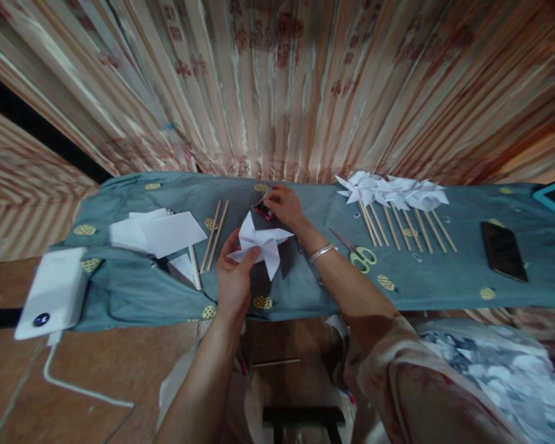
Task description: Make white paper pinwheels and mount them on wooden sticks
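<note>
The left hand point(234, 271) pinches a folded white paper pinwheel point(263, 243) above the counter point(444, 277). The right hand point(284, 206), farther off, closes its fingers on a small dark box point(262, 210). Scissors point(358, 253) lie just right.

a: where's the left hand point(234, 274)?
b: raised, palm turned inward, thumb and fingers pinched together, forearm bare.
a: and the right hand point(284, 206)?
b: stretched farther forward, fingers curled down and pinching, a bangle on the wrist, sleeve at the elbow.
</note>
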A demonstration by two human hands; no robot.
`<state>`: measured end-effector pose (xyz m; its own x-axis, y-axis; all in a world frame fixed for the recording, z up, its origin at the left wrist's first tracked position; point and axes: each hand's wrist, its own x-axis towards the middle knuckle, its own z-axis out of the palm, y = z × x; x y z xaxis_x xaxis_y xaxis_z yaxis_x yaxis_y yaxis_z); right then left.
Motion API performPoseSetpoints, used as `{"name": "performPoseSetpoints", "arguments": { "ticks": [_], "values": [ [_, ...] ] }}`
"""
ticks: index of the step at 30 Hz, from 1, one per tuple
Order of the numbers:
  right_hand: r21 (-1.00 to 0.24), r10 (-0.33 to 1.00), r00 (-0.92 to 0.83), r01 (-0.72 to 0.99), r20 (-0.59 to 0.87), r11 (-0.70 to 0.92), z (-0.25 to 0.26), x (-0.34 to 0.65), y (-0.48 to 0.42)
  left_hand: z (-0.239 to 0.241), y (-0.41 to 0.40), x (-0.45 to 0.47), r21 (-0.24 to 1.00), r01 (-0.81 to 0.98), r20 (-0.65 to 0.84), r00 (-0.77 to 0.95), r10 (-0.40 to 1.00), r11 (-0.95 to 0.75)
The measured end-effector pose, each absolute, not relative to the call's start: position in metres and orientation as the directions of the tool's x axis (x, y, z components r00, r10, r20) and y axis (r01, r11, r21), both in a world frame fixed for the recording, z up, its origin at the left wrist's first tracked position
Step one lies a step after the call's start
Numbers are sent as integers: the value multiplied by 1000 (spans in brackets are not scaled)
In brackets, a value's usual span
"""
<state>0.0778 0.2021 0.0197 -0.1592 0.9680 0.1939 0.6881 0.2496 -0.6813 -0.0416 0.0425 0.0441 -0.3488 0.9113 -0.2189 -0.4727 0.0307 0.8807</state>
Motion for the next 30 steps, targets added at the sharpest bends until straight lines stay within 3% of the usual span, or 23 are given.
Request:
{"name": "performPoseSetpoints", "arguments": {
  "ticks": [6,11,18,24,30],
  "values": [
    [-910,993,-30,400,111,114,10,80,208,42,43,-41,890,-455,-211,-348,913,32],
    [-972,998,-19,228,52,55,8,79,210,41,44,-40,884,-468,-216,-354,910,28],
    [-955,997,1,289,72,69,14,80,209,40,44,-40,877,-480,-237,-369,899,35],
    [-880,968,5,419,251,225,29,105,173,40,44,-40,873,-487,-223,-345,912,29],
    [-676,977,-178,706,118,211,39,148,98,43,42,-36,870,-492,-217,-323,921,33]
  ]
}}
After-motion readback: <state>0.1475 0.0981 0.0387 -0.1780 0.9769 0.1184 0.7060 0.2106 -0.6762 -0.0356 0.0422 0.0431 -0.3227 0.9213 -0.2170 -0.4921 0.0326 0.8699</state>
